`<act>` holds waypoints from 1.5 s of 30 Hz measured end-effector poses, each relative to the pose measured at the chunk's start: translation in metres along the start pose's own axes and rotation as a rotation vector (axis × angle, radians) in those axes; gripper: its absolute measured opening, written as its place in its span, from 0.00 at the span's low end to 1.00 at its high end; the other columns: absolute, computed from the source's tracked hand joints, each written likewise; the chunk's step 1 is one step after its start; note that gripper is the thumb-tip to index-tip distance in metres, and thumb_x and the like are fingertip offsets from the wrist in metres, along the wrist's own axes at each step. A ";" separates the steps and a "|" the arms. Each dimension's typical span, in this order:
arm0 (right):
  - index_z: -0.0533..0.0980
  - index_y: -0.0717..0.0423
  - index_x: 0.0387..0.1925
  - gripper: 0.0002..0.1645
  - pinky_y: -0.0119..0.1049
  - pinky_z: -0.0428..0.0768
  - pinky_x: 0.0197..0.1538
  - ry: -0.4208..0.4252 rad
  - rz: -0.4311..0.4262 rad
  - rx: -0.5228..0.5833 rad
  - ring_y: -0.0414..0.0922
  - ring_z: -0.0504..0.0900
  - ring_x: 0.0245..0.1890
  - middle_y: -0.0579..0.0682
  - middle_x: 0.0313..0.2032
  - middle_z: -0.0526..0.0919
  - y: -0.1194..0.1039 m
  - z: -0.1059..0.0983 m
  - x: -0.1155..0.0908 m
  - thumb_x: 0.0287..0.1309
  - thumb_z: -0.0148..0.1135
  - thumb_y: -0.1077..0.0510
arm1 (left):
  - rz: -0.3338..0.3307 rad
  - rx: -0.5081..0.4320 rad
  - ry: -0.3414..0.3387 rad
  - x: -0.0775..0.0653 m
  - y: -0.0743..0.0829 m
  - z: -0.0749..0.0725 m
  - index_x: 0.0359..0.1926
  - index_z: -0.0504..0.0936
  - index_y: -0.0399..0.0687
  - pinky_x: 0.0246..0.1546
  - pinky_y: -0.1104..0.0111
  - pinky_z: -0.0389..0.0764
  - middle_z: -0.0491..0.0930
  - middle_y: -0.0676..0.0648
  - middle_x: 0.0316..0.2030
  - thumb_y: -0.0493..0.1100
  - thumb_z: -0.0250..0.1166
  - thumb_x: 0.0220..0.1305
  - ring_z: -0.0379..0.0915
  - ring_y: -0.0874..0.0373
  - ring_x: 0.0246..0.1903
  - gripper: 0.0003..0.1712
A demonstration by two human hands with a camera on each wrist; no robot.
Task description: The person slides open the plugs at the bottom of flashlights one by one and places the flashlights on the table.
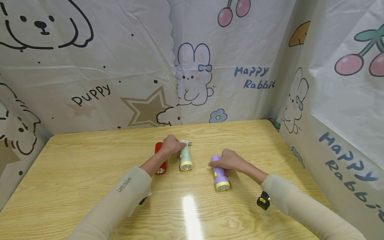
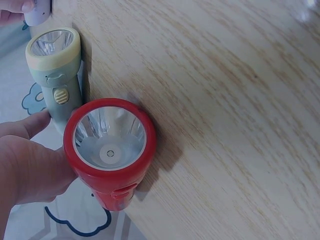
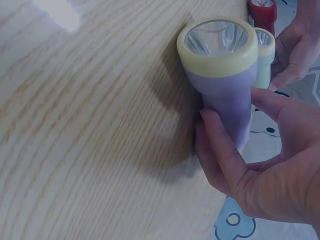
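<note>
Three flashlights lie on the wooden table. My left hand (image 1: 172,145) holds the mint-green flashlight (image 1: 185,156) near its tail, where two plug prongs stick out. In the left wrist view the thumb (image 2: 36,123) lies against its side, while other fingers are hidden behind the red flashlight (image 2: 112,172). That red one lies just left of the green one, partly under the left forearm in the head view. My right hand (image 1: 229,160) grips the purple flashlight (image 1: 220,175) round its body, fingers (image 3: 225,150) on one side and thumb on the other. Its yellow-rimmed lens faces me.
The light wood table (image 1: 90,186) ends at a back edge against a white cartoon-printed cloth (image 1: 144,66). More of this cloth hangs along the right side. A small black wrist device (image 1: 263,200) hangs under the right sleeve. Bright light reflects off the table's front middle.
</note>
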State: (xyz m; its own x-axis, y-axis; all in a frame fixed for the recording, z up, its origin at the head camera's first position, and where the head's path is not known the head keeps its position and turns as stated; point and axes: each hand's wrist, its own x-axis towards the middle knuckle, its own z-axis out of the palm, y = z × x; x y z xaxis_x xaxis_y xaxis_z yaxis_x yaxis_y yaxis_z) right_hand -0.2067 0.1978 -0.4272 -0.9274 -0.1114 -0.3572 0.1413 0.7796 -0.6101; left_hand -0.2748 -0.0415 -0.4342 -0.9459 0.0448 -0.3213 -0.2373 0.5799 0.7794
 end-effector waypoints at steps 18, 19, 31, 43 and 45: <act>0.75 0.65 0.28 0.20 0.37 0.83 0.22 0.012 0.002 -0.025 0.46 0.81 0.19 0.57 0.24 0.80 -0.001 0.004 0.003 0.51 0.73 0.52 | 0.007 -0.005 -0.007 0.000 0.000 -0.001 0.26 0.81 0.33 0.24 0.69 0.71 0.78 0.42 0.30 0.40 0.68 0.65 0.68 0.56 0.22 0.14; 0.75 0.65 0.29 0.20 0.37 0.83 0.22 0.011 0.000 -0.028 0.46 0.81 0.20 0.57 0.25 0.80 -0.001 0.004 0.003 0.51 0.73 0.52 | 0.005 -0.003 -0.007 0.000 0.000 -0.001 0.26 0.81 0.33 0.23 0.69 0.71 0.78 0.42 0.30 0.40 0.68 0.65 0.67 0.57 0.22 0.14; 0.75 0.66 0.31 0.20 0.37 0.83 0.22 0.020 -0.002 -0.061 0.48 0.81 0.20 0.57 0.25 0.80 -0.004 -0.001 0.003 0.50 0.73 0.54 | -0.016 -0.002 -0.011 0.001 0.000 -0.001 0.27 0.81 0.34 0.25 0.68 0.71 0.78 0.42 0.30 0.41 0.68 0.66 0.68 0.56 0.23 0.14; 0.75 0.65 0.30 0.19 0.38 0.82 0.22 0.038 -0.020 -0.112 0.46 0.79 0.18 0.56 0.23 0.79 -0.008 -0.005 0.004 0.50 0.73 0.53 | 0.007 -0.003 -0.010 -0.001 0.000 -0.001 0.21 0.79 0.36 0.19 0.71 0.66 0.77 0.42 0.23 0.40 0.68 0.65 0.62 0.58 0.17 0.17; 0.75 0.64 0.29 0.19 0.38 0.82 0.22 0.048 -0.020 -0.123 0.46 0.78 0.18 0.56 0.23 0.79 -0.009 -0.007 0.005 0.50 0.73 0.53 | 0.008 -0.003 -0.012 -0.001 0.001 -0.002 0.22 0.79 0.35 0.20 0.71 0.67 0.76 0.43 0.23 0.40 0.68 0.65 0.63 0.58 0.17 0.17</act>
State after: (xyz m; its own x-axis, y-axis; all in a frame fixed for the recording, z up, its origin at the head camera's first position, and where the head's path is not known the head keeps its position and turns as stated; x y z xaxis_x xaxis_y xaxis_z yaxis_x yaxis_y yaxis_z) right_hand -0.2148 0.1940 -0.4186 -0.9456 -0.1005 -0.3095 0.0817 0.8474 -0.5247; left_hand -0.2746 -0.0426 -0.4327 -0.9452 0.0591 -0.3211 -0.2300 0.5774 0.7834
